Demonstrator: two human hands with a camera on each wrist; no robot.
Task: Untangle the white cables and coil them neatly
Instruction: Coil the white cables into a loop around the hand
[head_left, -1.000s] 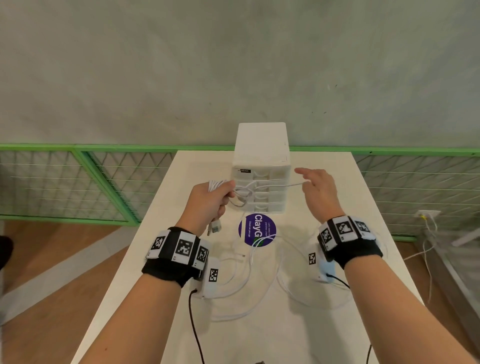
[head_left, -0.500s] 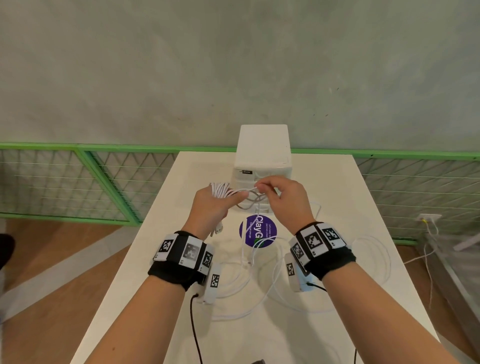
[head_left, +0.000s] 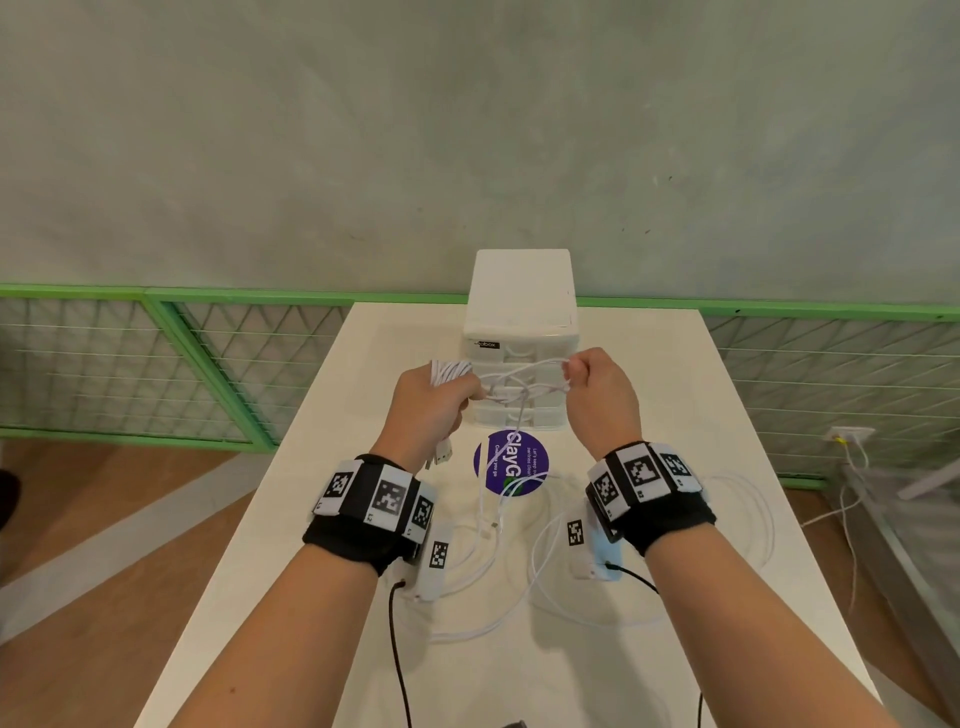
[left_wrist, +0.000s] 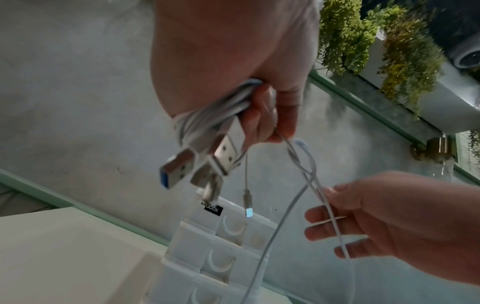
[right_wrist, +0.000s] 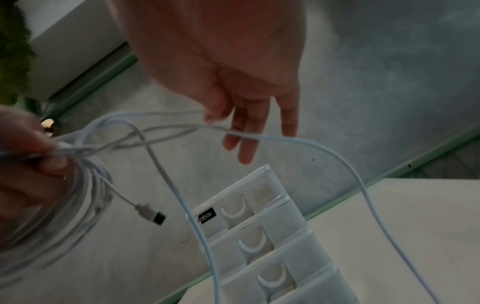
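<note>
My left hand (head_left: 434, 400) grips a bundle of coiled white cables (head_left: 449, 371) above the table, in front of the drawer box. In the left wrist view the bundle (left_wrist: 215, 115) sits in my curled fingers, with several USB plugs (left_wrist: 202, 162) hanging below it. My right hand (head_left: 595, 387) pinches a single white cable strand (head_left: 530, 369) between thumb and forefinger, with the other fingers straight. That strand (right_wrist: 311, 144) runs from the bundle through my right hand (right_wrist: 233, 115) and down to the table. More loose white cable (head_left: 519, 571) lies in loops on the tabletop.
A white drawer box (head_left: 521, 332) stands at the table's far middle, just behind both hands. A purple round sticker (head_left: 511, 462) lies on the white table (head_left: 311, 519). Green mesh fencing (head_left: 156, 364) and a grey wall stand behind.
My right hand went in to the left hand's bundle, took a strand and has now drawn it out to the right. The left hand has kept its hold on the bundle.
</note>
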